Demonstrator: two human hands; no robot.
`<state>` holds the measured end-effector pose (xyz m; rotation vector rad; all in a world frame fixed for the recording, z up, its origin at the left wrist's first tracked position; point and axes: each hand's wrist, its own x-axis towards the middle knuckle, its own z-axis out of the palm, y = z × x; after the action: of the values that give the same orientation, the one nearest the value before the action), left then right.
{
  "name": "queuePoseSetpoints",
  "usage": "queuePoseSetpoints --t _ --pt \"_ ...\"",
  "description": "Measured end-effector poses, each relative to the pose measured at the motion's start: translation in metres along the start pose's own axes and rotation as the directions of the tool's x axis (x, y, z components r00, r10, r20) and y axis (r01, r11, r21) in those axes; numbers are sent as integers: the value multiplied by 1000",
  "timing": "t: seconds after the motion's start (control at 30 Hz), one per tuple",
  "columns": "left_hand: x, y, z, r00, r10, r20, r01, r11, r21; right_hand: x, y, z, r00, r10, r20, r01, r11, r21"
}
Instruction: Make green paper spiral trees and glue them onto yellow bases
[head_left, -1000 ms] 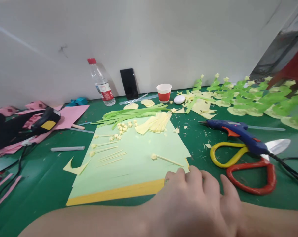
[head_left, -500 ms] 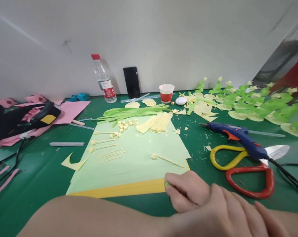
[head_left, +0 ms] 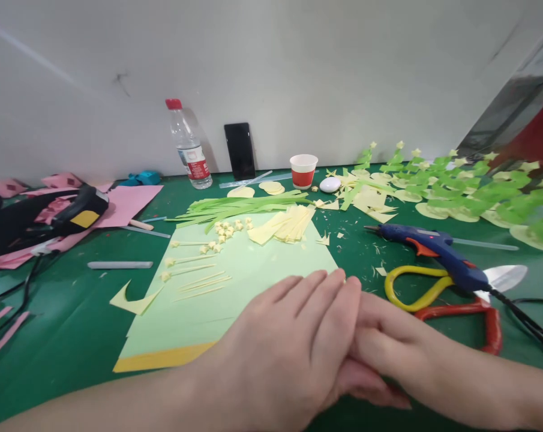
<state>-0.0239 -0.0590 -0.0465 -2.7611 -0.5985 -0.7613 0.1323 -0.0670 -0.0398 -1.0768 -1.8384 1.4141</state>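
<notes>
The bare left hand (head_left: pixel 289 342) is laid over the fingers of the bare right hand (head_left: pixel 388 330) at the near edge of the work area. The left fingers are extended and close together; the right fingers are partly bent and partly covered. Whether either hand grips anything between the palms cannot be determined.

The stacked light green paper sheets (head_left: pixel 181 321) lie flat on the green tabletop (head_left: pixel 68 330), beyond and to the left of the joined hands; the left hand hides their near right part. A yellow strip (head_left: pixel 163 359) shows along the near edge. To the right of the hands are the large metal scissors with one red and one yellow handle (head_left: pixel 492 327). The blue hot glue gun with orange trigger (head_left: pixel 437 242) lies across them.

On the sheets, left side: loose thin pale yellow paper sticks (head_left: pixel 203 284), then similar sticks with small pale beads at their left ends (head_left: pixel 190 260). Farther on are the star-shaped pale yellow paper beads (head_left: pixel 226 229), a fan of pale yellow paper strips (head_left: pixel 284 225) and bright green paper strips (head_left: pixel 244 206).

A red-and-white paper cup (head_left: pixel 303 174) stands near the white wall (head_left: pixel 271 72).
</notes>
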Motion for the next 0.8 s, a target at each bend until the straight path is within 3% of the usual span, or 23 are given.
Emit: queuePoseSetpoints --t 0.07,0.13,0.23,0.3,0.4,0.5,0.53,0.6,0.67,0.8 --pt "-3 -13 0 999 24 -40 -20 996 87 6 4 -4 984 149 99 -172 944 282" --pt "-2 -27 -1 997 18 -78 -11 995 95 13 9 -10 981 177 84 -196 866 460" --pt "2 -44 -5 981 -132 -142 138 990 33 21 13 -19 983 182 17 -165 843 513" --pt "5 -50 -6 962 -265 -67 254 957 -142 25 11 -24 982 187 10 -167 853 494" --pt "6 -50 -5 870 -468 157 483 739 -470 25 9 -27 988 152 11 -142 892 430" --pt "6 -49 -2 761 -564 321 615 468 -635 24 8 -27 991 131 -3 -122 933 338" --pt "6 -49 -2 735 -578 354 638 413 -650 24 9 -27 992 128 -18 -116 945 306" --pt "6 -50 0 698 -601 391 680 385 -624 23 10 -27 991 117 -58 -101 968 229" --pt "5 -51 1 701 -598 390 691 434 -578 22 10 -27 991 99 -93 -84 986 146" --pt "2 -50 1 782 -455 426 621 508 -597 20 9 -24 986 52 -156 -55 998 -15"
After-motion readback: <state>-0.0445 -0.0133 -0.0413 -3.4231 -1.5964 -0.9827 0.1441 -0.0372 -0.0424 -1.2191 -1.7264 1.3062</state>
